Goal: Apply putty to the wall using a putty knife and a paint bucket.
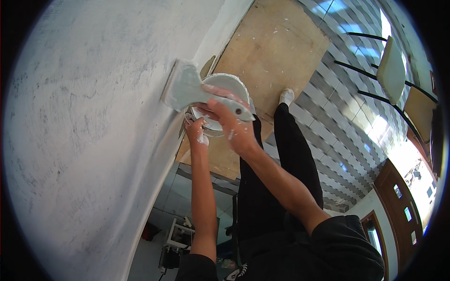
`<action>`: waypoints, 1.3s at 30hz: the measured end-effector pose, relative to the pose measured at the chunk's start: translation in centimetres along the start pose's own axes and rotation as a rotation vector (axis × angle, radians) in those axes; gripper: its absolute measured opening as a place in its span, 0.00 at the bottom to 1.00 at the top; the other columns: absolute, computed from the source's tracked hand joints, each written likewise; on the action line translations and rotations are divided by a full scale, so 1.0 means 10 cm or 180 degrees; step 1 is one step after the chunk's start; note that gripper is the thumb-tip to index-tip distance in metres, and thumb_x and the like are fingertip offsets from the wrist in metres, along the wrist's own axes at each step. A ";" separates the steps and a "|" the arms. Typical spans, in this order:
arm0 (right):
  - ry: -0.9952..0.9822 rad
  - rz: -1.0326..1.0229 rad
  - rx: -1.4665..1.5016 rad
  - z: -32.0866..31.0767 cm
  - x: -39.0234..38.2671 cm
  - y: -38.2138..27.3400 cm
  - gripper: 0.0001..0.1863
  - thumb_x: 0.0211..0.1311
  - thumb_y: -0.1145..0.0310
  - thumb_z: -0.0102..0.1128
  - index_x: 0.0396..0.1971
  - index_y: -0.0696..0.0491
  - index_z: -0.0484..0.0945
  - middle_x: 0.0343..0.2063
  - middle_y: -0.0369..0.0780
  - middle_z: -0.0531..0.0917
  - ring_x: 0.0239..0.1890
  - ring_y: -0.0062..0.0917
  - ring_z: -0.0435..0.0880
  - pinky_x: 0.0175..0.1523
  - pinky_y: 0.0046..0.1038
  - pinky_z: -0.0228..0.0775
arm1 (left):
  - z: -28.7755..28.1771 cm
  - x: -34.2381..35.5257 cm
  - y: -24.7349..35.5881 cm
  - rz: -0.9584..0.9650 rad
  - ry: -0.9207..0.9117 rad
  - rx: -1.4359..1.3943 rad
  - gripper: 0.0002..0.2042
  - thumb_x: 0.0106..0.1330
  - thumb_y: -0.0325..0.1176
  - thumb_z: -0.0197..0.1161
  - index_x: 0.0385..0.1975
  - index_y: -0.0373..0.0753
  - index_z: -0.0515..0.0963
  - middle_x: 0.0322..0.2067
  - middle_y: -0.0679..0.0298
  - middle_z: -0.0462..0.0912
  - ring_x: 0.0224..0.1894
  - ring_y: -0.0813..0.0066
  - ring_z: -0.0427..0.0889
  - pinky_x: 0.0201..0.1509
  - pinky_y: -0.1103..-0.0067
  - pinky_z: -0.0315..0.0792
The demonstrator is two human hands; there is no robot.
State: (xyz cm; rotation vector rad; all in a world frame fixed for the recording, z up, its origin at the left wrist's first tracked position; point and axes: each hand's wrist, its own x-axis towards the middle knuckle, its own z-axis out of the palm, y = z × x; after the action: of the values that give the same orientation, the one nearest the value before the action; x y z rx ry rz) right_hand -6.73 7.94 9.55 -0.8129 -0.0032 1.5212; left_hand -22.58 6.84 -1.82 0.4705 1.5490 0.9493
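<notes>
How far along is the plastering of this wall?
Done: grey filler already covers much of the wall. In hand: the right hand presses a putty knife to it; the left hand holds a white bowl. Left: streaky, uneven patches.

We see our right hand (234, 126) gripping a wide putty knife (187, 89), its blade pressed flat against the grey plastered wall (84, 131). Our left hand (196, 131) holds a white bowl (229, 86) of plaster just beside it. Below lie a plywood board (276, 51) and the tiled floor (328, 117).
</notes>
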 end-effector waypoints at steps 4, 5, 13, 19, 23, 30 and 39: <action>0.0220 0.0112 0.0286 -0.10 -0.10 0.04 0.19 0.64 0.72 0.53 0.54 0.62 0.68 0.52 0.45 0.74 0.49 0.34 0.79 0.56 0.32 0.72 | -0.37 0.09 -0.13 -0.0090 0.0144 0.0436 0.20 0.40 0.18 0.55 0.38 0.33 0.73 0.30 0.61 0.77 0.30 0.70 0.78 0.32 0.77 0.73; 0.0354 0.0096 0.0165 -0.17 -0.08 0.07 0.19 0.64 0.71 0.53 0.54 0.62 0.68 0.52 0.45 0.74 0.49 0.33 0.79 0.56 0.32 0.72 | -0.36 0.09 -0.17 -0.0164 0.0102 0.0649 0.19 0.39 0.18 0.55 0.37 0.33 0.74 0.29 0.61 0.77 0.29 0.70 0.78 0.31 0.76 0.73; 0.0473 -0.0297 -0.0663 0.05 0.17 0.38 0.17 0.64 0.70 0.55 0.50 0.60 0.73 0.47 0.44 0.78 0.46 0.28 0.80 0.53 0.29 0.72 | -0.28 -0.05 -0.38 -0.0111 0.0217 0.0247 0.15 0.38 0.18 0.56 0.30 0.34 0.72 0.27 0.61 0.77 0.25 0.70 0.77 0.26 0.76 0.70; 0.0284 -0.0308 0.0150 0.13 -0.30 0.24 0.16 0.64 0.70 0.55 0.50 0.59 0.74 0.46 0.43 0.79 0.46 0.26 0.81 0.50 0.26 0.72 | -0.17 -0.22 -0.32 -0.0163 0.0304 0.0109 0.13 0.37 0.18 0.57 0.27 0.35 0.70 0.26 0.62 0.77 0.24 0.71 0.76 0.25 0.77 0.69; 0.0623 -0.0021 -0.0022 -0.12 -0.03 0.47 0.14 0.63 0.72 0.55 0.48 0.59 0.75 0.39 0.40 0.81 0.42 0.22 0.80 0.46 0.21 0.71 | -0.59 -0.08 -0.34 -0.0130 0.0284 0.0471 0.13 0.37 0.18 0.57 0.27 0.35 0.70 0.28 0.62 0.77 0.26 0.72 0.76 0.26 0.77 0.69; 0.0448 -0.0492 -0.1107 0.09 0.18 0.32 0.14 0.63 0.70 0.55 0.48 0.58 0.76 0.40 0.41 0.81 0.43 0.21 0.80 0.46 0.22 0.71 | -0.34 -0.26 -0.40 -0.0455 0.0472 0.0449 0.14 0.40 0.18 0.57 0.30 0.36 0.70 0.32 0.62 0.77 0.30 0.72 0.77 0.30 0.78 0.71; 0.0333 0.0066 -0.0626 -0.21 -0.30 0.19 0.14 0.63 0.70 0.55 0.46 0.61 0.74 0.46 0.43 0.79 0.44 0.26 0.81 0.49 0.27 0.73 | -0.20 -0.34 -0.39 -0.0347 0.0495 -0.0100 0.13 0.39 0.18 0.57 0.28 0.37 0.69 0.30 0.62 0.76 0.29 0.73 0.76 0.30 0.79 0.70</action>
State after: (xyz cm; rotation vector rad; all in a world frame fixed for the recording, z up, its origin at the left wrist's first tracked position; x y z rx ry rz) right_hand -7.72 4.06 8.54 -1.0517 -0.0683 1.5120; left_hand -22.94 1.39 -2.87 0.2924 1.6794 0.9423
